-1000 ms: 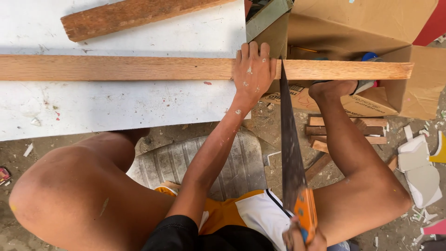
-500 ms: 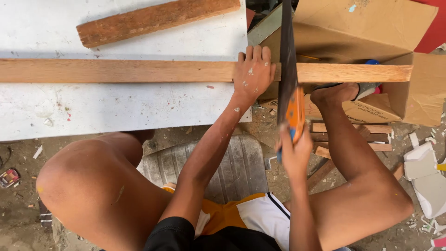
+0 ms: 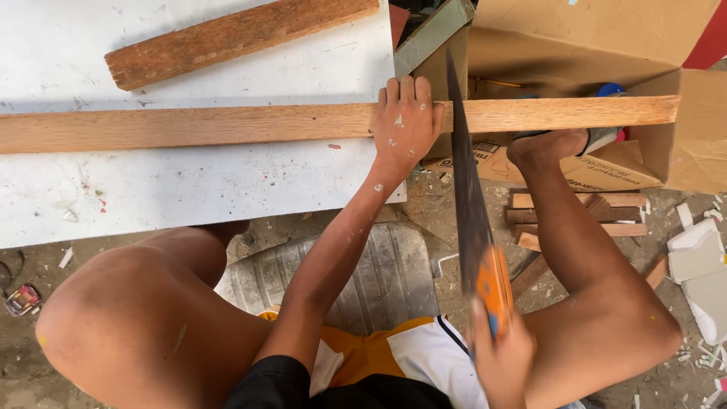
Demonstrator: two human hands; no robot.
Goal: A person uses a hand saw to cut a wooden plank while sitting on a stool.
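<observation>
Tan wood strip [image 3: 227, 125], white board [image 3: 189, 189], saw [image 3: 473, 220] w/ orange handle, dark blade.

Two planks [image 3: 303, 123] [image 3: 227, 38] lie on one white board [image 3: 189, 189]; one saw [image 3: 469, 204]; one cardboard box [image 3: 681, 129]; two hands [image 3: 405, 125] [image 3: 503, 363].

Makeshift outdoor woodworking spot — offcuts [image 3: 583, 216], sawdust-strewn dirt ground [image 3: 447, 204], cardboard box [image 3: 606, 45].
</observation>
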